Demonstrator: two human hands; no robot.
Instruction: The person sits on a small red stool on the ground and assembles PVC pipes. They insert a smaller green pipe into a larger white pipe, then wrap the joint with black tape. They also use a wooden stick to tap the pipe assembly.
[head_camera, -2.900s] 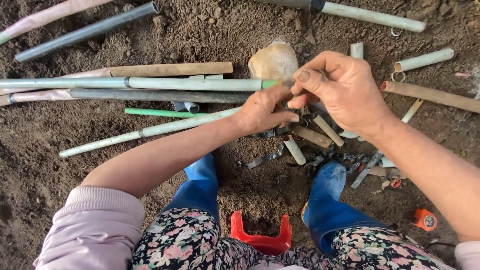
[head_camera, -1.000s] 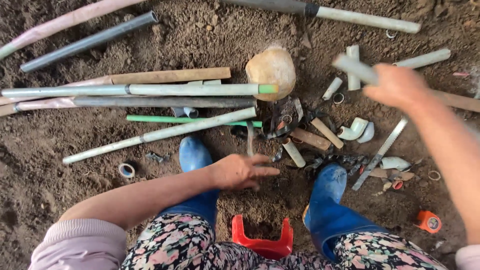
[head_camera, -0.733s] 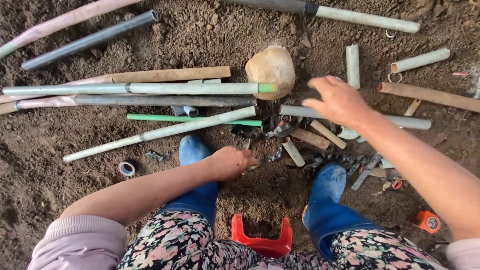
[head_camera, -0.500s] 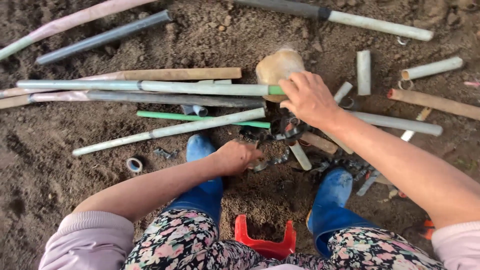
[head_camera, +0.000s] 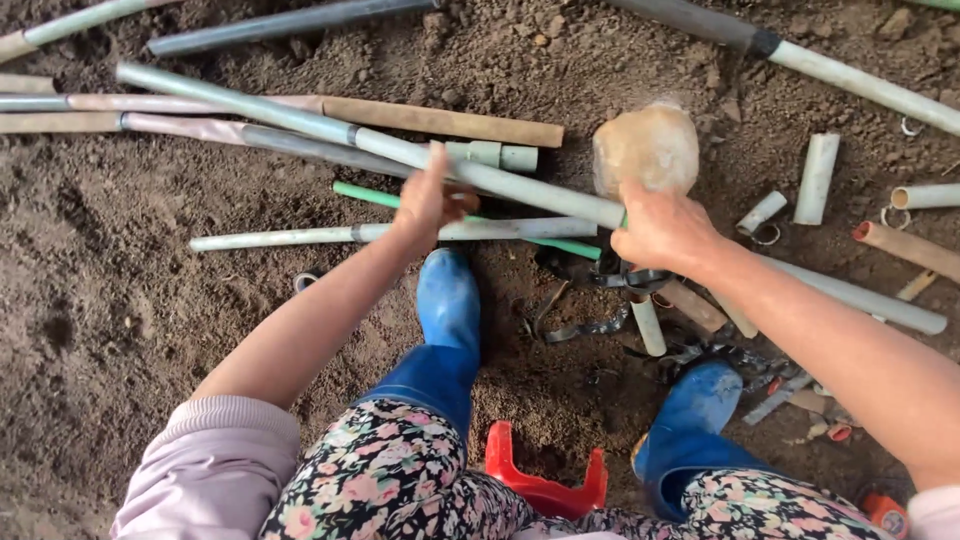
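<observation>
- A long grey pipe (head_camera: 420, 155) was held slantwise over the soil by both hands, its far end lifted toward the upper left and its near end low on the right.
- The left hand (head_camera: 428, 200) was closed around the pipe near its middle; the grip was blurred, but the fingers were seen wrapped over the tube.
- The right hand (head_camera: 662, 228) was clamped on the near end of the pipe, just below a lumpy tan bag (head_camera: 646, 148).
- A thin green pipe (head_camera: 372, 195) and a pale pipe (head_camera: 300, 238) lay under the raised one, just above the left blue boot (head_camera: 447, 300).
- A red stool (head_camera: 545, 485) was seen between the knees, and short pipe offcuts (head_camera: 816, 178) were scattered on the right.
- It was judged that the swinging far end could knock the brown pipe (head_camera: 440, 120) or the other lengths lying across its path, since the lift was made over a crowded pile.
- A slip was also judged possible, as soil on the tube could loosen the hold.
- Compared with 0.5 s earlier, the pipe had been raised from flat to slanted, and the left hand had been moved up from beside the boot onto it.
</observation>
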